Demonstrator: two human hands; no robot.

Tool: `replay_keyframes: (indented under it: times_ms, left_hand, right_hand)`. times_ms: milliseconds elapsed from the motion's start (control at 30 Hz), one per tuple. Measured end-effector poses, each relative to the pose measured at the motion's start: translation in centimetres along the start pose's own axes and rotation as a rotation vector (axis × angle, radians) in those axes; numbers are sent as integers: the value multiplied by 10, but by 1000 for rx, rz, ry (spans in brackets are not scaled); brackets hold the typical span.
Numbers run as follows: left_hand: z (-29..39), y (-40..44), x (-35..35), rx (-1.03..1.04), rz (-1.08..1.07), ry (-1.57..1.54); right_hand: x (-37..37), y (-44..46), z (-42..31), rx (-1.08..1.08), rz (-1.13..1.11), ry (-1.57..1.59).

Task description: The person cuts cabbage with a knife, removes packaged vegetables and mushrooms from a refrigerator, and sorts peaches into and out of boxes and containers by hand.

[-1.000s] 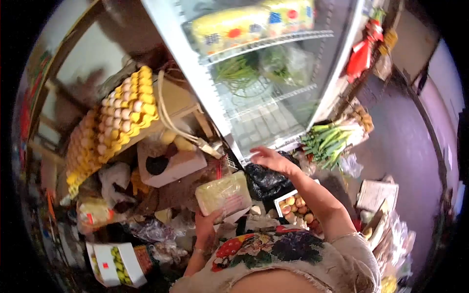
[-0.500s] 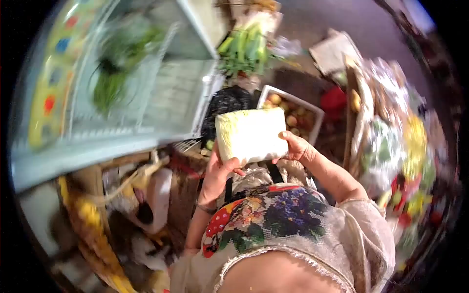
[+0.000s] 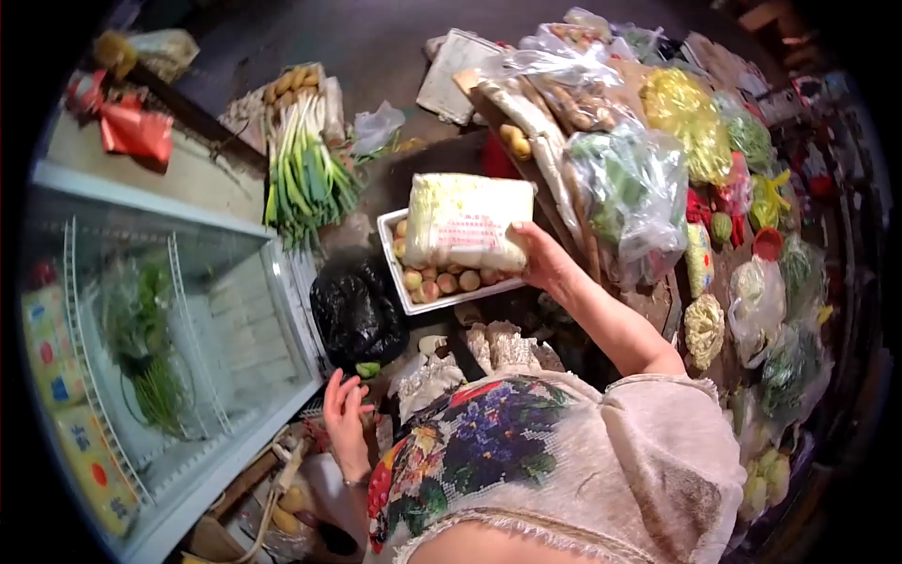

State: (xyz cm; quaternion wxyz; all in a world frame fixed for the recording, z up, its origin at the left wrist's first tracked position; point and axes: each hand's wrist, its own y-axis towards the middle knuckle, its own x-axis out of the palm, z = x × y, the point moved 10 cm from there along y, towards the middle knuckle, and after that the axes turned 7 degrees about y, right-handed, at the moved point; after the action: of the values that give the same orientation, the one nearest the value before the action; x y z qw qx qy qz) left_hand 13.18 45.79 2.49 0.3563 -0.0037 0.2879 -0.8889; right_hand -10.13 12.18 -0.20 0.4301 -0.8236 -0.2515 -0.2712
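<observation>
Package, a pale yellow, clear-wrapped block with red print [image 3: 468, 224]: located over the white, fruit-filled box [image 3: 396, 280], overlapping its far part in view; contact cannot be determined. The right hand [image 3: 545, 258] grips its right end, thumb on top. The left hand [image 3: 346, 420] is free, fingers spread, beside the black plastic bag [image 3: 359, 310].

Handling, as judged: moderate weight, soft and yielding, film possibly slippery — best held at both short ends, palms beneath.

Surroundings: green-and-white leek bundle [image 3: 305, 179], far left; white-framed refrigerator [image 3: 227, 467], left; clear bag of leafy greens [image 3: 628, 193], right — among other bagged produce.
</observation>
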Motion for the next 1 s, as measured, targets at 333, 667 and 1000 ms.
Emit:
replay_keyframes:
  times_ms: [333, 667, 1000]
  left_hand:
    - [2, 25, 55, 33, -76, 84]
    - [19, 54, 116, 104, -230, 183]
    - [-7, 40, 131, 21, -274, 366]
  right_hand:
    - [-75, -96, -211, -743, 380, -272]
    - [-170, -214, -275, -1074, 1149, -1467]
    - [-265, -200, -271, -819, 1166, -1466]
